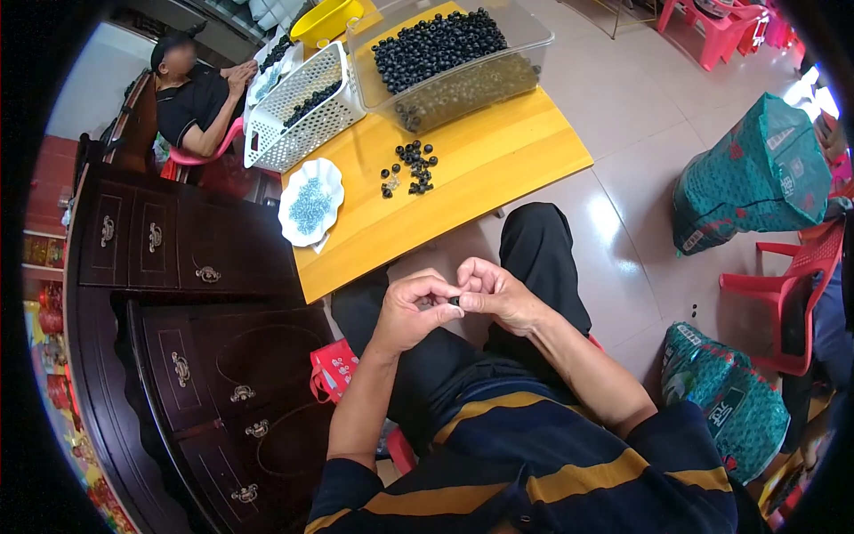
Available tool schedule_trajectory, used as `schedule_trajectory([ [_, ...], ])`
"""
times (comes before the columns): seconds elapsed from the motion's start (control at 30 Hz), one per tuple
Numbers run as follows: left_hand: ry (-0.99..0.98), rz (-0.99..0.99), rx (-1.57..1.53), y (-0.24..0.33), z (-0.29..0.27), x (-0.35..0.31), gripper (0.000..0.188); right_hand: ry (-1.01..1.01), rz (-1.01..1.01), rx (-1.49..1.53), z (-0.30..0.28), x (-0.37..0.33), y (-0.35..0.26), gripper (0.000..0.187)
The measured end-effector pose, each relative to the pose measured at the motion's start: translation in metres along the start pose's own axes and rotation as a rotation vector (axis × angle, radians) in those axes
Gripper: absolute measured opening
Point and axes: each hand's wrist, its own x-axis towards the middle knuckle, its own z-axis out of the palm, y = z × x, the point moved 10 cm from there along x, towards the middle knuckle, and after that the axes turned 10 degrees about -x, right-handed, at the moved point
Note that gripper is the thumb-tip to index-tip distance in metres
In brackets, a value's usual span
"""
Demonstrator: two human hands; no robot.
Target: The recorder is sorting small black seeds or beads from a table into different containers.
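Above my lap, my left hand point(415, 307) and my right hand point(498, 294) meet fingertip to fingertip. Pinched between them is a small black round part point(455, 301), mostly covered by the fingers. Just beyond my knees, a loose group of small black parts point(414, 160) lies on the yellow wooden table point(498, 151), with a few clear pieces point(391, 182) among them. To the left, a white scalloped dish point(286, 222) holds many small clear pieces point(311, 205). Behind, a clear plastic bin point(463, 105) contains a heap of black round parts point(436, 49).
A white perforated basket point(302, 125) and a yellow basin point(325, 20) stand at the far left. Dark wooden cabinets point(213, 356) line my left side. Another person point(200, 107) sits at the back left. Green bags point(747, 178) and a pink chair point(796, 294) are on the right.
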Motion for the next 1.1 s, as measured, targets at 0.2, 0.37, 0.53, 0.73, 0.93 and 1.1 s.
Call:
schedule_trajectory([
  [0.2, -0.039, 0.062, -0.196, 0.001, 0.004, -0.003, 0.020, -0.034, -0.003, 0.020, 0.007, -0.002, -0.002, 0.025],
  [0.37, -0.044, 0.063, -0.302, 0.003, 0.008, 0.000, 0.021, -0.038, -0.022, 0.039, 0.011, -0.003, -0.008, 0.023],
  [0.53, -0.059, 0.095, -0.135, 0.001, 0.005, -0.001, 0.024, -0.002, -0.032, -0.006, 0.005, -0.001, -0.006, 0.020],
  [0.73, 0.104, 0.084, -0.099, 0.006, 0.003, -0.003, 0.022, 0.060, -0.011, 0.062, 0.000, 0.000, -0.002, 0.020],
  [0.93, 0.126, 0.145, 0.122, 0.020, 0.004, -0.004, 0.019, 0.091, -0.046, 0.031, -0.003, 0.001, -0.003, 0.019],
  [1.1, 0.146, -0.066, -0.074, -0.015, -0.003, -0.008, 0.020, 0.141, -0.024, -0.022, -0.011, 0.002, 0.006, 0.018],
])
